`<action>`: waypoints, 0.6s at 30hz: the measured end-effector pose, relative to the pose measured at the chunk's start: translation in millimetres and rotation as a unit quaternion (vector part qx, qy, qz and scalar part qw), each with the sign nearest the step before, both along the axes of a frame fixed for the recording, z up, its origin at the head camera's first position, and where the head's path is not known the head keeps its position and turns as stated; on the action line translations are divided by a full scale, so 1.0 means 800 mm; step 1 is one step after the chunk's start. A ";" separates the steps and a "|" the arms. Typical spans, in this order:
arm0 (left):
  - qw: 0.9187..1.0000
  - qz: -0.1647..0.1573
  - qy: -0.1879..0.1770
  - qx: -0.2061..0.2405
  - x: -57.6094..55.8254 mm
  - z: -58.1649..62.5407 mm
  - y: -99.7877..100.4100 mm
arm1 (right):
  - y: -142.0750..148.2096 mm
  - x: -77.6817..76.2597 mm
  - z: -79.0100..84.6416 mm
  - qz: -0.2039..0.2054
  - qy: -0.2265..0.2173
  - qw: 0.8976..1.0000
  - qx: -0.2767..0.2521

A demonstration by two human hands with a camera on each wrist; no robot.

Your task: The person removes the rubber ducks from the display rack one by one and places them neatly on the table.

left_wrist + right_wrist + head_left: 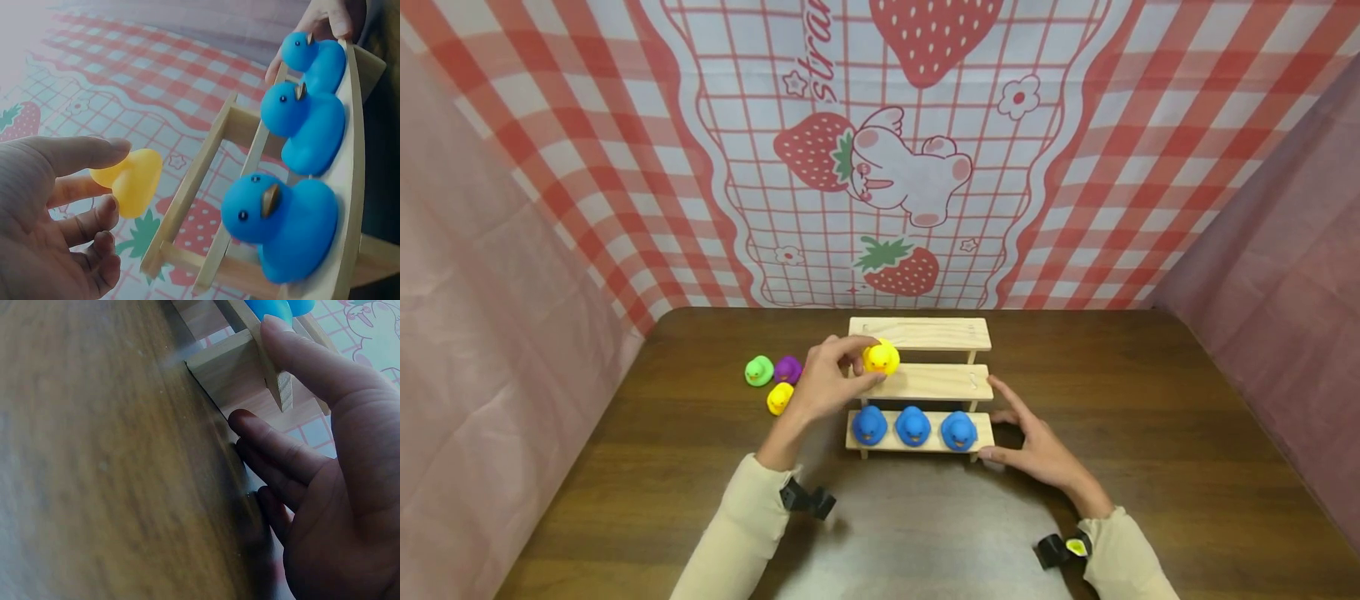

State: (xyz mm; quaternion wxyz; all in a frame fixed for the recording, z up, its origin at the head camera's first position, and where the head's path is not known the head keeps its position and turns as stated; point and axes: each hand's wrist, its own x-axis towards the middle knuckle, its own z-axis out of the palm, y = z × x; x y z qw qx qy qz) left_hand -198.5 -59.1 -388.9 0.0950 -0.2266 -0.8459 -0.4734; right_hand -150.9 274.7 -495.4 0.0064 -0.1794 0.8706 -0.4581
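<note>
My left hand (pixel 831 379) pinches a yellow rubber duck (pixel 882 357) between thumb and fingers, at the left end of the middle tier of a wooden three-tier stand (pixel 936 382). In the left wrist view the same duck (pixel 139 181) shows between the fingertips. Three blue rubber ducks (pixel 913 427) sit in a row along the bottom tier. My right hand (pixel 1037 446) is at the stand's right side, its thumb at the bottom tier's end and its index finger by the middle tier's end. The right wrist view shows that thumb (pixel 300 356) against the tier's edge.
Left of the stand, a green duck (pixel 759 371), a purple duck (pixel 787 370) and another yellow duck (pixel 780 398) lie grouped on the brown wooden table (pixel 1112 367). A checked strawberry cloth (pixel 925 167) hangs behind; pink cloth (pixel 1285 250) hangs at the sides.
</note>
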 end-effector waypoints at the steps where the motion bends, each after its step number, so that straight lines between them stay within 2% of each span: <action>1: 1.000 0.001 0.001 0.001 0.000 0.000 -0.002 | 0.000 0.000 0.000 0.000 0.000 1.000 0.000; 6: 1.000 0.004 0.001 0.007 0.001 -0.003 -0.014 | 0.000 0.000 0.001 -0.001 -0.001 1.000 0.001; 15: 0.999 0.032 0.001 0.001 0.002 -0.012 -0.044 | -0.001 0.000 0.001 0.000 0.000 1.000 0.002; 18: 0.999 0.041 -0.012 0.000 0.002 -0.016 -0.055 | 0.000 0.000 0.001 0.000 0.002 1.000 0.003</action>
